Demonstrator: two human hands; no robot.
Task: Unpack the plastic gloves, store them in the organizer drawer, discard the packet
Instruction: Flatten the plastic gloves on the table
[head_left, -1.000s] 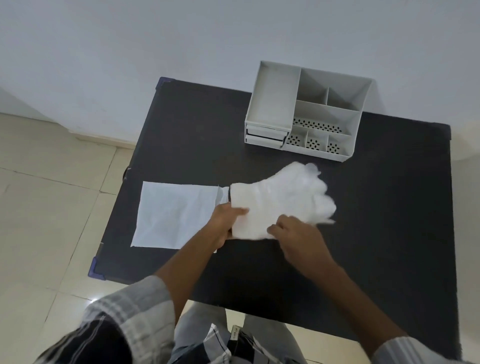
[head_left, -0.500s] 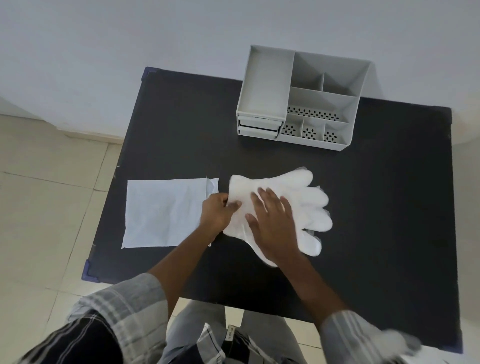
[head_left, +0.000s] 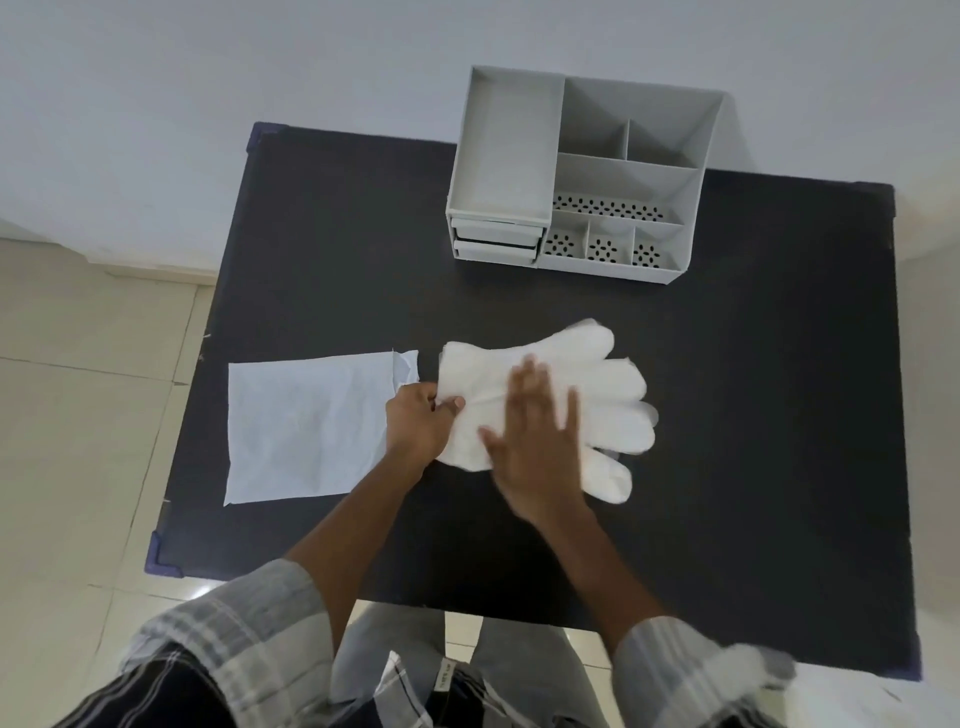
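**Inspector:** The stack of plastic gloves (head_left: 561, 384) lies flat on the black table (head_left: 332, 249), fully out of the empty packet (head_left: 311, 426), which rests just beside it on the left. The left hand (head_left: 418, 426) pinches the cuff edge of the stack between thumb and fingers.

**Clerk:** And the other hand?

**Inspector:** The right hand (head_left: 535, 447) is spread, palm down, across the middle of the gloves; it is blurred, so whether it presses or hovers cannot be told. The judgement is that one hand anchors the cuff while the other flattens the slippery stack for folding.

**Clerk:** The organizer?

**Inspector:** The grey desk organizer (head_left: 582, 171) stands at the table's far edge, well apart from the gloves. Its two small drawers (head_left: 496, 241) at the lower left appear closed. Storage and discarding are both not yet done.
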